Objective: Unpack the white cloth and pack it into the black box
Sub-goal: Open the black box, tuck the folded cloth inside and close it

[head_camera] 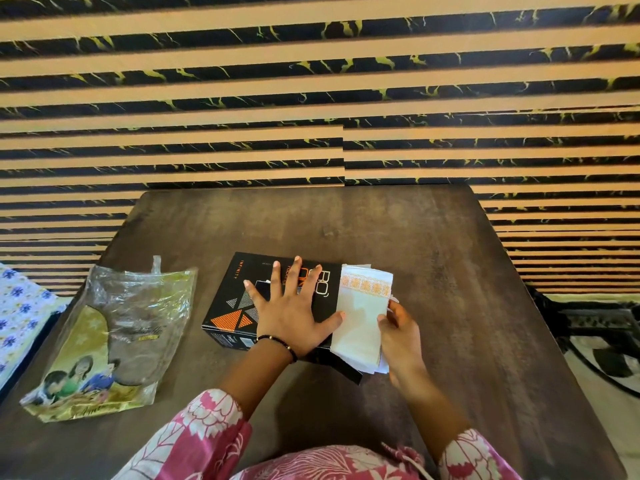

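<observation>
A black box (pixel 228 306) with orange and grey triangles lies flat in the middle of the brown table. My left hand (pixel 291 313) presses flat on its top, fingers spread. The folded white cloth (pixel 360 313), with an orange flower band near its far end, sticks out of the box's right side. My right hand (pixel 398 330) grips the cloth's right edge near the front. A black flap (pixel 343 370) of the box shows below the cloth.
An empty clear plastic packet (pixel 114 341) with a yellow printed picture lies at the table's left. A blue-flowered fabric (pixel 17 313) is off the left edge. A striped wall panel rises behind the table (pixel 450 244).
</observation>
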Demonstrator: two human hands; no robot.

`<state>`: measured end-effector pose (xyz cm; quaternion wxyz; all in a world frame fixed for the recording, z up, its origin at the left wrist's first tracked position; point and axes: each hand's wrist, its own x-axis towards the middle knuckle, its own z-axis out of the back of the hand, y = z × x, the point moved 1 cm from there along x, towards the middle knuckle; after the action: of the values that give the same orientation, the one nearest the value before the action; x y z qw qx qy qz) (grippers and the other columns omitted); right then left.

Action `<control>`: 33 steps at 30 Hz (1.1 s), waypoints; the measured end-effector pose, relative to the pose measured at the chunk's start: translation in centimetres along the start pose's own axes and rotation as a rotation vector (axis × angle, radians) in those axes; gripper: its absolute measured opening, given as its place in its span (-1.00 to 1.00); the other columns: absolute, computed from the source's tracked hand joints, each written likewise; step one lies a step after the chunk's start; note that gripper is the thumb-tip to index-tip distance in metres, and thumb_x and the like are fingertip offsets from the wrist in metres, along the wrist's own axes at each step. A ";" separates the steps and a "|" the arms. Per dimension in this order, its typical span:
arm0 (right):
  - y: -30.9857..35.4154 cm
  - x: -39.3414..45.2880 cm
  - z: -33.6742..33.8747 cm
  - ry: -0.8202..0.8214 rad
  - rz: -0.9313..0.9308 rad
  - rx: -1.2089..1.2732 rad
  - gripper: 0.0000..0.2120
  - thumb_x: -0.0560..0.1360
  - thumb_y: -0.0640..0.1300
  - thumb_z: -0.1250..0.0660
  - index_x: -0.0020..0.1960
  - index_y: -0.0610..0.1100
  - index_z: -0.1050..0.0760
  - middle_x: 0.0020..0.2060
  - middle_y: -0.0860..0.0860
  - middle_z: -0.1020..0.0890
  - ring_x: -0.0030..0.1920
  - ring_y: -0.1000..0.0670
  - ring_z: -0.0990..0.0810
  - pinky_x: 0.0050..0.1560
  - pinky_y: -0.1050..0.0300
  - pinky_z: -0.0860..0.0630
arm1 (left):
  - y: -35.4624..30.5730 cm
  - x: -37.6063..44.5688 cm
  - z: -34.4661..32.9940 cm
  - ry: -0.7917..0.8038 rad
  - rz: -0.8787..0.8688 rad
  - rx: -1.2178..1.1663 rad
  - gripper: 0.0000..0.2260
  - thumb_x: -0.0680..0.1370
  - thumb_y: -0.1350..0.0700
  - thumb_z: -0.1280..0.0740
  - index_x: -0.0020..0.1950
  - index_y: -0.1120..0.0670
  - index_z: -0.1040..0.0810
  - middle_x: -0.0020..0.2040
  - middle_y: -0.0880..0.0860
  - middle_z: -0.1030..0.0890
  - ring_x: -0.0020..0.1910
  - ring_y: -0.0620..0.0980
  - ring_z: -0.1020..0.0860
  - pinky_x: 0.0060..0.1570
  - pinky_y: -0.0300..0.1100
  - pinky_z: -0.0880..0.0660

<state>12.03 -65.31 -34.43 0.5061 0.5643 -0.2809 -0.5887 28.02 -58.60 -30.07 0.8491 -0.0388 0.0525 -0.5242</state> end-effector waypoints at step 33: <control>0.8 1.8 -5.1 0.385 -0.296 0.447 -0.73 0.53 -0.35 -0.18 0.19 -0.20 -0.48 0.03 -0.19 -0.64 0.02 -0.14 -0.64 -0.03 0.05 -0.62 | -0.1 -0.5 -0.3 -0.023 0.003 0.017 -0.22 0.31 -0.50 0.16 0.47 -0.20 0.11 0.56 0.00 0.11 0.51 0.19 0.22 0.35 0.39 0.27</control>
<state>17.37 -66.01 -35.40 0.3227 0.7970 -0.2173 -0.4620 27.66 -58.16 -30.35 0.8506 -0.0376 0.0386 -0.5230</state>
